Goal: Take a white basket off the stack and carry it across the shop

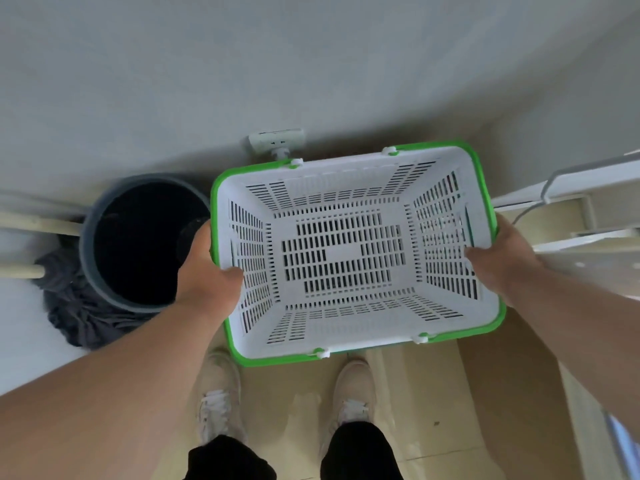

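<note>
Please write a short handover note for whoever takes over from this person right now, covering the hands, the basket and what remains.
Left hand: gripping the left short side of the white slotted plastic basket with green rim, thumb inside.
Right hand: gripping the right short side, thumb inside.
Basket: empty, held level in front of the body, above the white shoes, near the wall. No stack can be seen beneath it.
Nearby: grey round bucket and dark mop just left of it.
Done: basket in hand.
Left: turn and carry it across the shop, probably steering clear of the bucket.

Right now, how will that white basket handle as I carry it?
The white basket looks empty and slotted all over, so probably light. Its walls may flex under the left hand and right hand, whose grip is on opposite ends.
</note>
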`<action>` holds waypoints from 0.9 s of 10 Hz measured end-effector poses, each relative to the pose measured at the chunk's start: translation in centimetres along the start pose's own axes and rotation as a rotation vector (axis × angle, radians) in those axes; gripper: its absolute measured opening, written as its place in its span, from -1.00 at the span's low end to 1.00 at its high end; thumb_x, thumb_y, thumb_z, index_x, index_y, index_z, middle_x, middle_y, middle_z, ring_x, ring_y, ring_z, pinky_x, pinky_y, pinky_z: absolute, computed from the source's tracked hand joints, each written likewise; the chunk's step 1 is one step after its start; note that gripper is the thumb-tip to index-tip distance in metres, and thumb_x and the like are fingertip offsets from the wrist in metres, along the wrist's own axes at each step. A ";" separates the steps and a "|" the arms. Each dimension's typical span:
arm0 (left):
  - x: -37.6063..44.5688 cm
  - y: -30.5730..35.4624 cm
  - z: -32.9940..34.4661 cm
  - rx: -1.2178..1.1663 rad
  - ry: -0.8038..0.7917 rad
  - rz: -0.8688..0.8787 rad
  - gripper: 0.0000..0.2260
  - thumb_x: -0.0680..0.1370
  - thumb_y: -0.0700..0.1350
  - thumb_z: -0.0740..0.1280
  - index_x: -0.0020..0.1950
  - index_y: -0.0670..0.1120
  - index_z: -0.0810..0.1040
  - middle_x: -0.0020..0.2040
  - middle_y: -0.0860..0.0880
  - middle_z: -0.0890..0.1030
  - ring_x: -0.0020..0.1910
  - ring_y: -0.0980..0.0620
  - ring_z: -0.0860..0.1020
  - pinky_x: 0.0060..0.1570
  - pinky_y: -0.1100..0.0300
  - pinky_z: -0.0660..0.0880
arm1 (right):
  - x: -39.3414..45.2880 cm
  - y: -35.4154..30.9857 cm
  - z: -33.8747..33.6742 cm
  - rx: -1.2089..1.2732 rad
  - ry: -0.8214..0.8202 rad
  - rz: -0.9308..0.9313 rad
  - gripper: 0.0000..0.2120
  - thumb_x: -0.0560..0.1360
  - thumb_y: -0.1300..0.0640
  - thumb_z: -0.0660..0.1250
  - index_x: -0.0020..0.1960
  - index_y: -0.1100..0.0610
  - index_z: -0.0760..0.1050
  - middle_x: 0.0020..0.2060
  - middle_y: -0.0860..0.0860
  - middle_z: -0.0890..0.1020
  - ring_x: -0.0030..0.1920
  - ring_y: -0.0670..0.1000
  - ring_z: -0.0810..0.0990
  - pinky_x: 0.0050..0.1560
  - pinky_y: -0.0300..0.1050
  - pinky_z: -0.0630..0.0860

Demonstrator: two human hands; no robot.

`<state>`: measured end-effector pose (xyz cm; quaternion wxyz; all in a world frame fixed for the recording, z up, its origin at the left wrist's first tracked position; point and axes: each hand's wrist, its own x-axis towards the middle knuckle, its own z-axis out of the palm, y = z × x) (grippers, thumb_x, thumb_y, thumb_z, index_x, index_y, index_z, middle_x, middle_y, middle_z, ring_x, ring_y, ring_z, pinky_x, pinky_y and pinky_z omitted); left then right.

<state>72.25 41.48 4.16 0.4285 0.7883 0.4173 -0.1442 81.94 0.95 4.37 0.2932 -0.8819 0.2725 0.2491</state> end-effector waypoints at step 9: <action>0.2 1.4 -3.1 0.502 -0.100 0.252 -0.28 0.62 0.03 0.38 0.71 0.21 0.12 -0.06 -0.03 0.69 -0.16 -0.12 0.65 -0.09 -0.02 0.62 | -3.4 -1.8 0.2 -0.238 0.004 -0.093 -0.12 0.49 0.18 0.43 0.67 0.10 0.03 0.40 0.23 0.51 0.32 0.31 0.54 0.23 0.14 0.51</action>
